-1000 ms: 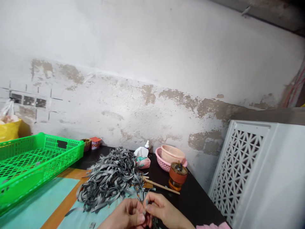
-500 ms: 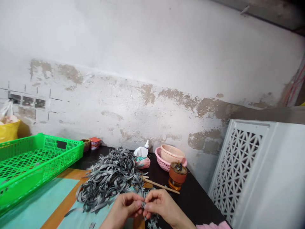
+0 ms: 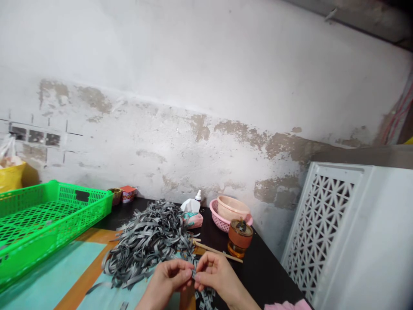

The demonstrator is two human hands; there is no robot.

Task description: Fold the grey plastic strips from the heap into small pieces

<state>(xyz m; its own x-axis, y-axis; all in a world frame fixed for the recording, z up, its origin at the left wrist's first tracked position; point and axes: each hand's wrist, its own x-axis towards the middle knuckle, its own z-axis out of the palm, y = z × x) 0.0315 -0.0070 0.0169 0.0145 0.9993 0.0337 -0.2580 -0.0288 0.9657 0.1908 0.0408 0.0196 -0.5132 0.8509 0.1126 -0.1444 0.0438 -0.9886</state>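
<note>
My left hand (image 3: 171, 280) and my right hand (image 3: 215, 274) meet fingertip to fingertip near the table's front, thumbs and forefingers pinched. Between the tips shows a small grey strip piece (image 3: 194, 273); the fingers hide most of it. Just beyond my left hand lies a big heap of grey strips (image 3: 150, 243), tangled together. Several small cut grey pieces (image 3: 206, 298) lie below my right hand.
A green plastic crate (image 3: 58, 228) stands at left. Behind the heap are a tissue box (image 3: 193, 220) and small bottle (image 3: 198, 196). Pink basins (image 3: 232, 207), an amber jar (image 3: 240, 237) and a wooden stick (image 3: 219, 252) sit right on the black table (image 3: 264, 273).
Both hands stay in nearly the same place, still pinched. The fingertips have shifted only slightly; the rest of the table looks the same.
</note>
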